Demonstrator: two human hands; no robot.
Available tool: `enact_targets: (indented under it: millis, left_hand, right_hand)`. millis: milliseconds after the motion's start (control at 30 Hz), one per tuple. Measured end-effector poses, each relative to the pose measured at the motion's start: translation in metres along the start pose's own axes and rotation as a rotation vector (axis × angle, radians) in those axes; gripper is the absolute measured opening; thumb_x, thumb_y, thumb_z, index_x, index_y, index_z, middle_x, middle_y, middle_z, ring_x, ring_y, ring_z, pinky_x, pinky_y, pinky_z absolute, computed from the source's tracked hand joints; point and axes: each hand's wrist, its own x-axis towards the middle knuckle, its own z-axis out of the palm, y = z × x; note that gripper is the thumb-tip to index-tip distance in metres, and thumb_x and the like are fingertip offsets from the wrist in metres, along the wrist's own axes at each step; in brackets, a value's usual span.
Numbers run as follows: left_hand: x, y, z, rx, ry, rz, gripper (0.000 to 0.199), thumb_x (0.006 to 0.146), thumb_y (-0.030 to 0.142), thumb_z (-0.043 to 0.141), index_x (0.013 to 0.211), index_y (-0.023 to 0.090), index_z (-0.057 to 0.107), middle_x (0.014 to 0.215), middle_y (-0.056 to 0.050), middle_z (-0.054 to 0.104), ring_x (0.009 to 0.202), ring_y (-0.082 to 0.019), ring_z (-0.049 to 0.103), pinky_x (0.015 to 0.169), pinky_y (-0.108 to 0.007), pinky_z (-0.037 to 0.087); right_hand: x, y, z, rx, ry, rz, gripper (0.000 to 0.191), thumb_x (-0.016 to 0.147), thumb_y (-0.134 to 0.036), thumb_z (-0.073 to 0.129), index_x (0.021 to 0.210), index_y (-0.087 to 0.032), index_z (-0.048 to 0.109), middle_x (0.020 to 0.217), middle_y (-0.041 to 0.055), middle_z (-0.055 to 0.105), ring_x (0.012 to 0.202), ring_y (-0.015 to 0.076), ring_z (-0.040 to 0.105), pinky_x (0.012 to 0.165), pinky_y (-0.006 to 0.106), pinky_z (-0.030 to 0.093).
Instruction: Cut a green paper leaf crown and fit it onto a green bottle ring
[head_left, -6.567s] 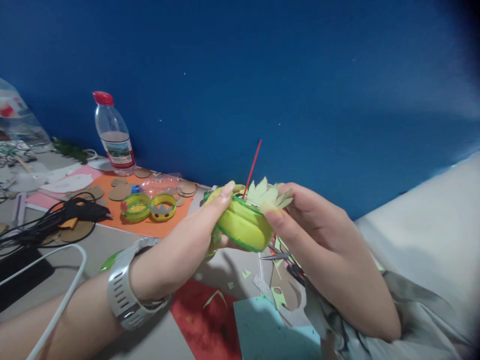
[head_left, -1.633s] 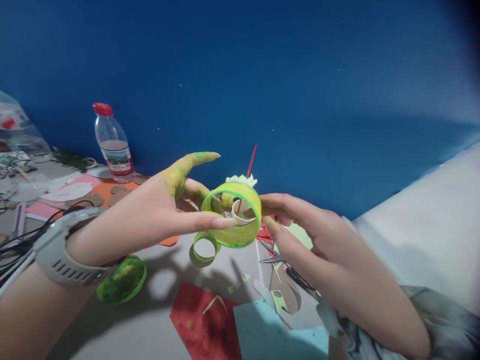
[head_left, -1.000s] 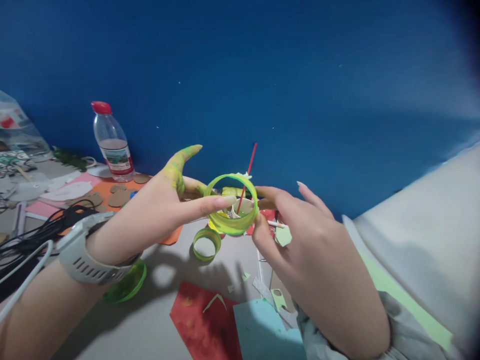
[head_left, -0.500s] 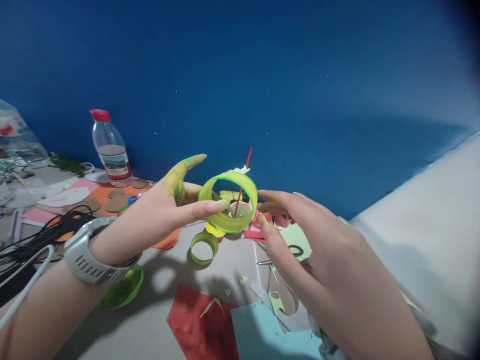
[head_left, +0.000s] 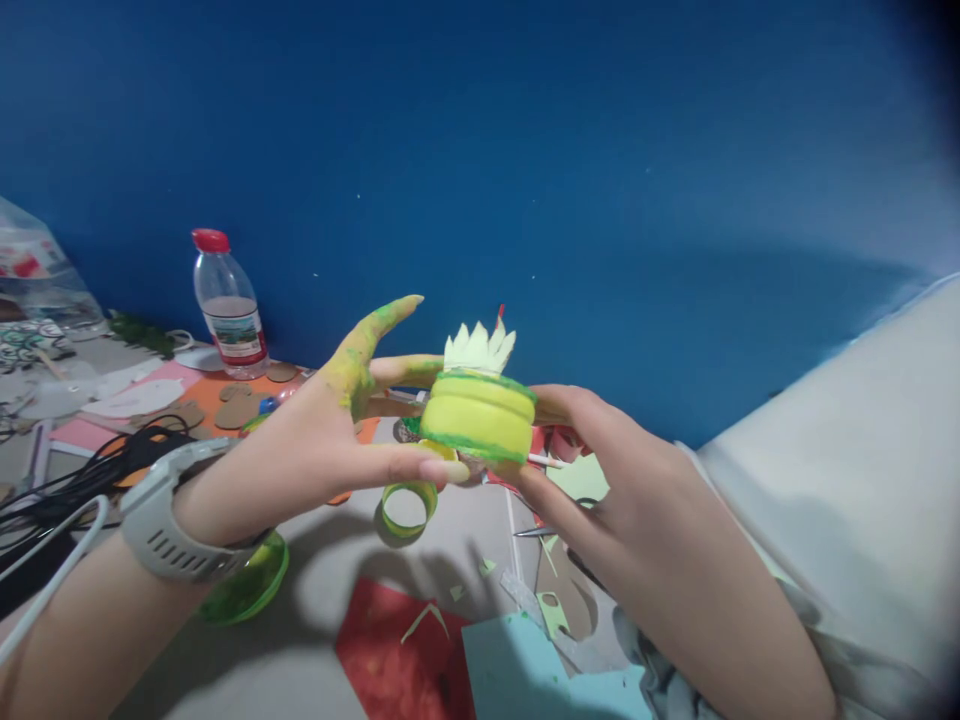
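Observation:
A yellow painted ring (head_left: pixel 480 415) with green edges is held above the table, its outer side facing me. Pale green spiky paper (head_left: pixel 480 348) rises from its top edge; how it is joined there is hidden. My left hand (head_left: pixel 360 400), smeared with yellow and green paint, grips the ring's left side, thumb low in front and index finger raised. At its right side my right hand (head_left: pixel 622 470) pinches it, thumb below and fingers partly hidden behind. Below stands a smaller yellow-green ring (head_left: pixel 409 508) with a white disc inside. Just the tip of a red stick (head_left: pixel 501 312) shows behind.
A red-capped bottle (head_left: pixel 234 310) stands by the blue wall at left, near black cables (head_left: pixel 112 470). A green dish (head_left: pixel 251 585) sits under my left wrist. Red paper (head_left: pixel 405 650), light blue paper (head_left: pixel 525 665) and scraps lie in front; scissors (head_left: pixel 532 532) lie at right.
The ring has turned from showing its opening to showing its outer side, and the spiky paper now stands upright. My right hand has closed in on the ring's right side.

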Motion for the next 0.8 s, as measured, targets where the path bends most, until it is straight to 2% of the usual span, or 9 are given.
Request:
enact_targets:
  millis: [67, 200, 333, 467, 600, 700, 767, 800]
  left_hand:
    - [0.0, 0.002, -0.003, -0.049, -0.064, -0.011, 0.089, 0.072, 0.022, 0.077, 0.142, 0.046, 0.026, 0.141, -0.001, 0.052, 0.115, -0.027, 0.062, 0.086, -0.033, 0.06]
    - [0.001, 0.004, -0.01, -0.05, -0.197, -0.113, 0.082, 0.074, 0.031, 0.075, 0.142, 0.04, 0.029, 0.142, -0.003, 0.052, 0.12, -0.027, 0.059, 0.092, -0.033, 0.056]
    - [0.004, 0.0, -0.013, 0.02, -0.272, -0.115, 0.083, 0.074, 0.025, 0.075, 0.142, 0.04, 0.029, 0.142, -0.001, 0.053, 0.127, -0.026, 0.053, 0.095, -0.031, 0.053]
    - [0.003, 0.0, -0.01, -0.019, -0.274, -0.091, 0.078, 0.077, 0.025, 0.073, 0.141, 0.039, 0.031, 0.137, -0.001, 0.058, 0.121, -0.025, 0.058, 0.094, -0.032, 0.053]
    - [0.0, 0.005, -0.006, -0.031, -0.212, -0.152, 0.077, 0.077, 0.03, 0.074, 0.141, 0.039, 0.032, 0.126, -0.001, 0.065, 0.111, -0.024, 0.065, 0.084, -0.028, 0.057]
    - [0.0, 0.006, -0.004, 0.006, -0.169, -0.156, 0.077, 0.077, 0.029, 0.074, 0.139, 0.041, 0.031, 0.125, 0.0, 0.065, 0.11, -0.022, 0.065, 0.084, -0.027, 0.057]
    - [0.0, 0.007, -0.003, 0.031, -0.143, -0.158, 0.078, 0.077, 0.03, 0.074, 0.14, 0.04, 0.029, 0.123, -0.001, 0.066, 0.111, -0.023, 0.065, 0.088, -0.031, 0.056]
    - [0.0, 0.008, -0.002, 0.051, -0.139, -0.171, 0.08, 0.076, 0.032, 0.075, 0.141, 0.039, 0.028, 0.122, -0.003, 0.067, 0.11, -0.025, 0.065, 0.088, -0.033, 0.057]
  right_hand:
    - [0.001, 0.004, 0.0, -0.005, -0.004, -0.011, 0.027, 0.089, -0.023, 0.058, 0.115, -0.025, 0.05, 0.095, 0.0025, 0.066, 0.084, 0.0215, 0.066, 0.095, 0.046, 0.047]
    - [0.003, 0.009, -0.002, 0.059, -0.064, -0.036, 0.029, 0.09, -0.022, 0.055, 0.117, -0.031, 0.048, 0.088, -0.0007, 0.063, 0.078, 0.0188, 0.065, 0.09, 0.042, 0.05]
    - [0.005, 0.013, -0.003, 0.123, -0.096, -0.055, 0.029, 0.091, -0.023, 0.054, 0.117, -0.032, 0.048, 0.094, 0.0001, 0.063, 0.085, 0.0196, 0.065, 0.092, 0.044, 0.049]
    - [0.006, 0.012, -0.001, 0.17, -0.105, -0.057, 0.029, 0.091, -0.023, 0.053, 0.119, -0.031, 0.048, 0.103, 0.002, 0.064, 0.095, 0.0207, 0.064, 0.098, 0.05, 0.044]
    - [0.006, 0.013, 0.001, 0.175, -0.137, -0.039, 0.03, 0.092, -0.024, 0.052, 0.121, -0.03, 0.048, 0.113, 0.005, 0.063, 0.105, 0.023, 0.061, 0.1, 0.052, 0.042]
    - [0.003, 0.016, 0.001, 0.179, -0.187, -0.017, 0.055, 0.086, -0.037, 0.064, 0.135, -0.033, 0.038, 0.133, 0.0057, 0.052, 0.123, 0.026, 0.05, 0.103, 0.051, 0.042]
    - [0.001, 0.016, 0.0, 0.208, -0.206, 0.0, 0.076, 0.078, -0.048, 0.07, 0.141, -0.035, 0.03, 0.144, 0.005, 0.042, 0.13, 0.0273, 0.043, 0.104, 0.047, 0.043]
    - [0.0, 0.016, 0.0, 0.233, -0.207, 0.01, 0.079, 0.077, -0.051, 0.07, 0.142, -0.036, 0.028, 0.146, 0.0046, 0.04, 0.131, 0.0271, 0.042, 0.103, 0.045, 0.045]
